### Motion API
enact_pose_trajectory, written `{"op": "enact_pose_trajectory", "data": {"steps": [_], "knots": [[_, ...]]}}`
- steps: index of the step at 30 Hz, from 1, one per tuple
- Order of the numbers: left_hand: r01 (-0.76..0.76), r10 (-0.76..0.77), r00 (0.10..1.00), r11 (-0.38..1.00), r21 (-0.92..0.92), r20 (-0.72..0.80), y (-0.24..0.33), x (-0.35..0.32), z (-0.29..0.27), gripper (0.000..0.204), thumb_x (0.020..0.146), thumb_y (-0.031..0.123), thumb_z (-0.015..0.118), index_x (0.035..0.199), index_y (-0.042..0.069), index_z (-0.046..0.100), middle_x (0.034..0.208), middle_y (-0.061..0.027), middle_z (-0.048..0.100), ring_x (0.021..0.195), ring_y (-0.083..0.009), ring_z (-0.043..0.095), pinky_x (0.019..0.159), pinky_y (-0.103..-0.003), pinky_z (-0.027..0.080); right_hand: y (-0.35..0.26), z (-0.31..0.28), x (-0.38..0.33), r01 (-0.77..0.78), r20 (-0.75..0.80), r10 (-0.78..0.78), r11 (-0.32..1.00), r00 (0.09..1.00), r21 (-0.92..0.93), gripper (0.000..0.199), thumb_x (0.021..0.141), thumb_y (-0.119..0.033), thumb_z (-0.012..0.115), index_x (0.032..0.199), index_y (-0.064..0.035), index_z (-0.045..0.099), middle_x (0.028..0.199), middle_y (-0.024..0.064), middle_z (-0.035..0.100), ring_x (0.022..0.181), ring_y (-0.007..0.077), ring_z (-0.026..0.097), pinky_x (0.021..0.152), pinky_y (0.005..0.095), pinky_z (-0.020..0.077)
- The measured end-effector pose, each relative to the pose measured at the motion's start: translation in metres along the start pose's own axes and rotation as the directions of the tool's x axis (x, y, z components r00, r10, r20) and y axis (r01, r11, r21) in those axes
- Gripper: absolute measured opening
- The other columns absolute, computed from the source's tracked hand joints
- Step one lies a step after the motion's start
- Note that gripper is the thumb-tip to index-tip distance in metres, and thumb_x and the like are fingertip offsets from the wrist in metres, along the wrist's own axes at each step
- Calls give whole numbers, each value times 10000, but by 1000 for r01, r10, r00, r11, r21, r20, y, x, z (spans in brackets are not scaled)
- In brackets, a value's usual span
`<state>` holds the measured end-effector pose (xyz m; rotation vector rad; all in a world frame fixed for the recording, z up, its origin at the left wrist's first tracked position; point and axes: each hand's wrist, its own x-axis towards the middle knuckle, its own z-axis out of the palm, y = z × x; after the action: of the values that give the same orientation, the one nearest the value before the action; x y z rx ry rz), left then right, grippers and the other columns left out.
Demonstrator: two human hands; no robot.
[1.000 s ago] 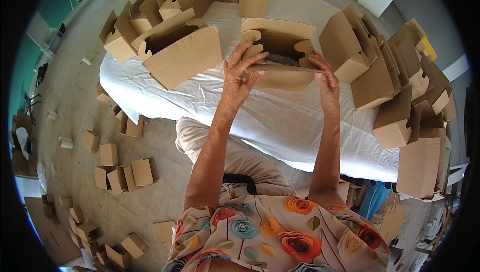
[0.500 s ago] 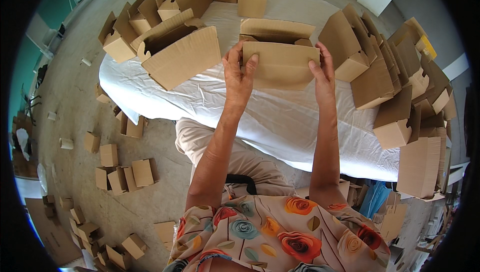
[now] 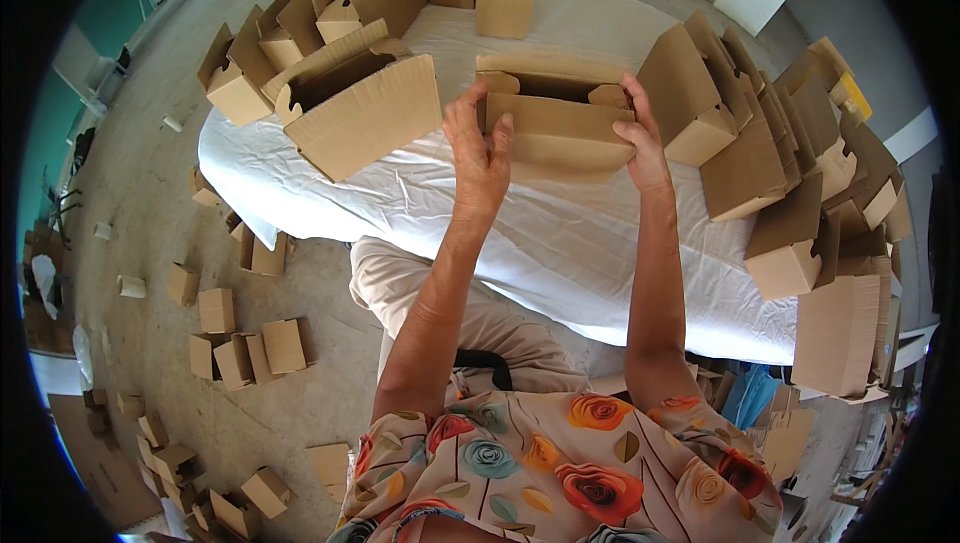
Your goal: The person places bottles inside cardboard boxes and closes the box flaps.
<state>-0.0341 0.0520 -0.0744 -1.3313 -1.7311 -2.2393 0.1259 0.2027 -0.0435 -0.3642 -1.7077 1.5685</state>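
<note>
— Where's your open carton?
— Over the white cloth, in from its near edge; your left hand grasps the carton's left end, your right hand its right end.

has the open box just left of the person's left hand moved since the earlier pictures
No, the open box shows no shift either way; it stands in the same place on the white cloth.
</note>
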Motion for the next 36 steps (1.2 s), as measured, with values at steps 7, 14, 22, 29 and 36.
{"op": "enact_pose_trajectory", "data": {"steps": [7,14,22,29,36], "knots": [[-156,157,988,987,47,-10,-6,7,-2,520,927,226,537,1364,21,343,1404,-200,324,1311,-339,271,1076,-402,248,-7,0,-4,1,44,3,997,999,-71,598,756,-152,504,1336,-97,371,1285,79,422,1221,187,369,1036,313,277],[-91,95,988,995,-39,121,-13,15,-18,418,938,260,527,1287,39,464,1316,-213,446,1275,-344,379,1045,-404,303,-16,-8,-22,-31,157,63,979,986,-201,665,700,-91,667,1301,-130,386,1305,66,389,1241,195,353,1019,338,308],[-158,155,987,974,161,28,12,20,-43,302,901,90,544,1198,39,533,1252,-180,503,1209,-347,448,1002,-385,353,-21,6,-25,68,101,-23,880,995,-471,621,659,-145,743,1201,-128,440,1182,36,473,1129,184,455,903,361,403],[-255,369,929,652,714,-4,43,44,-109,452,798,-13,582,1234,82,506,1227,-138,502,1200,-353,416,1010,-464,310,-3,-12,36,-13,-358,-286,765,889,-643,644,653,-242,747,1210,-111,452,1153,135,445,1062,258,462,868,394,416],[43,151,985,259,965,-84,28,47,-145,608,741,112,693,1300,170,460,1238,-57,495,1215,-332,387,1014,-566,261,18,-22,98,-325,-472,-467,362,748,-873,695,665,-365,706,1245,-105,424,1212,203,390,1136,395,341,974,500,304]]}}
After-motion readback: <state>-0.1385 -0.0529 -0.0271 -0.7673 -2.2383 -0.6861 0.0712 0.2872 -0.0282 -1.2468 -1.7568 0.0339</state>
